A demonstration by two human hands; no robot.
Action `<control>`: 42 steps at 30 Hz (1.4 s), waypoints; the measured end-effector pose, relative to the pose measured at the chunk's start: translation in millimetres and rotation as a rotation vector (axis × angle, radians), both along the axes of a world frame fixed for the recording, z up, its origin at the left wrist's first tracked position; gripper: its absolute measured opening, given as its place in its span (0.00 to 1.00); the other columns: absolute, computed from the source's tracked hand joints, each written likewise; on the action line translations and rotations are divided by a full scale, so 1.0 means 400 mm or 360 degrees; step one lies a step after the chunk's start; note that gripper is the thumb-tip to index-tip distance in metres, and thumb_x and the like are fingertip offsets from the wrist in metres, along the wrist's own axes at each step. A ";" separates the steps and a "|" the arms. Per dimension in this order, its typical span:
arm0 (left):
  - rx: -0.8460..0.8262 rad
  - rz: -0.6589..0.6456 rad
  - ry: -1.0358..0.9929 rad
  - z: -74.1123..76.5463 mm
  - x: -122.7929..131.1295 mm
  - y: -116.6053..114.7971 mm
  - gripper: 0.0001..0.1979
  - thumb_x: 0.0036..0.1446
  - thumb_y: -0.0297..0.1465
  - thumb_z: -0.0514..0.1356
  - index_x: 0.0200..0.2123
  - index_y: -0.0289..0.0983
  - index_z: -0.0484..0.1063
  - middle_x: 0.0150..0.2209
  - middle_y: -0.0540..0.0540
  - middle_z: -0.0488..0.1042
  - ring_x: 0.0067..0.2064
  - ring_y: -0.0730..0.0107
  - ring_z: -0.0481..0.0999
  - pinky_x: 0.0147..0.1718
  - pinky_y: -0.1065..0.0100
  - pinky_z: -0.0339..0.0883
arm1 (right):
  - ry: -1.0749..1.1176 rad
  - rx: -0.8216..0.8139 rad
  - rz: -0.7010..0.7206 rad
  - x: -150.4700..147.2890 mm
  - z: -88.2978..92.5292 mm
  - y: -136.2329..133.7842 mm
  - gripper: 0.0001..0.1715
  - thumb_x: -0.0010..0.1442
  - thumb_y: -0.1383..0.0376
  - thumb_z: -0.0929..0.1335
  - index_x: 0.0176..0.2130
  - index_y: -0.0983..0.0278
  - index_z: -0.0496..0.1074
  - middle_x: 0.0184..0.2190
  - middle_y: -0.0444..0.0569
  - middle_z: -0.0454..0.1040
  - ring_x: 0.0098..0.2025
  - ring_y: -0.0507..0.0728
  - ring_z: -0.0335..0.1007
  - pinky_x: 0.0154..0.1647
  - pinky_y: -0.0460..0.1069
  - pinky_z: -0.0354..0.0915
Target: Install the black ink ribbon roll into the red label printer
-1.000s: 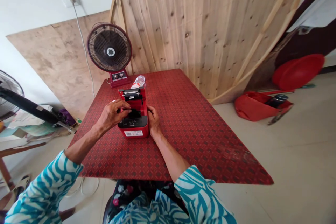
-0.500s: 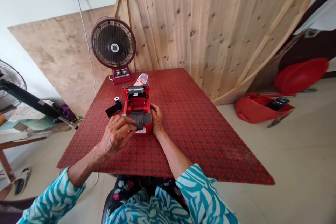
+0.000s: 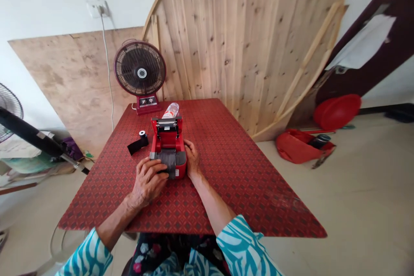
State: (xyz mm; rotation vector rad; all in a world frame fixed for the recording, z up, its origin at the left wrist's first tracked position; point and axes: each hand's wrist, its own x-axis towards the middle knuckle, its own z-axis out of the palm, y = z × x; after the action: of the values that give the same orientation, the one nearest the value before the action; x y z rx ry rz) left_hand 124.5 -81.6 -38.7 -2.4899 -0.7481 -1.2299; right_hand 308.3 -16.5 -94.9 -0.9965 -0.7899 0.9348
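Observation:
A red label printer (image 3: 167, 139) stands on the table with its lid raised at the back. Black ribbon (image 3: 168, 158) runs from inside it down over the front. My left hand (image 3: 148, 180) is at the front left corner, fingers pressed together on the ribbon's lower end; its thumb is mostly hidden. Against the printer's right side my right hand (image 3: 192, 161) is closed, steadying it. Left of the printer is a small roll (image 3: 142, 134) with a white core and a loose black strip (image 3: 136, 145) trailing from it.
Behind the printer lies a clear plastic bottle (image 3: 171, 111). A table fan (image 3: 141, 73) stands at the back left corner of the red patterned table (image 3: 252, 181). On the floor to the right sits a red bag (image 3: 293, 148); a standing fan's pole (image 3: 35, 136) is at the left.
My left hand has lowered slightly along the printer's front, with the ribbon now lying down over it. My right hand stays at the side. The head view has tilted up.

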 end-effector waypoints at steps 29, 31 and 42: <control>-0.0481 -0.0182 -0.0581 -0.020 0.000 0.014 0.11 0.61 0.37 0.57 0.43 0.42 0.73 0.46 0.44 0.76 0.55 0.59 0.69 0.60 0.51 0.52 | -0.0021 -0.0044 -0.0058 0.023 0.085 0.011 0.15 0.44 0.57 0.71 0.33 0.62 0.73 0.41 0.46 0.77 0.43 0.56 0.69 0.46 0.52 0.63; -0.0946 -0.0075 -0.1043 -0.002 0.005 0.050 0.14 0.62 0.38 0.54 0.46 0.40 0.72 0.48 0.42 0.75 0.54 0.59 0.70 0.56 0.53 0.59 | 0.0007 -0.0099 -0.0027 0.022 0.081 0.008 0.17 0.45 0.57 0.71 0.35 0.61 0.74 0.37 0.45 0.77 0.40 0.56 0.70 0.43 0.52 0.64; -0.2114 -0.0278 -0.1999 0.004 0.064 0.179 0.28 0.42 0.28 0.62 0.51 0.38 0.68 0.51 0.44 0.73 0.53 0.56 0.72 0.52 0.58 0.65 | 0.0037 -0.0125 0.0077 0.026 0.091 -0.011 0.24 0.48 0.58 0.70 0.45 0.60 0.71 0.41 0.47 0.77 0.39 0.56 0.72 0.42 0.52 0.67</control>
State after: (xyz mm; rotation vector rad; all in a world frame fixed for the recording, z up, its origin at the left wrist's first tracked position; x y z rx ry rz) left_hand 150.3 -10.0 -37.0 -2.0920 -2.2048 -3.1695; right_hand 318.5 -20.8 -58.4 -1.0366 -0.7656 1.0239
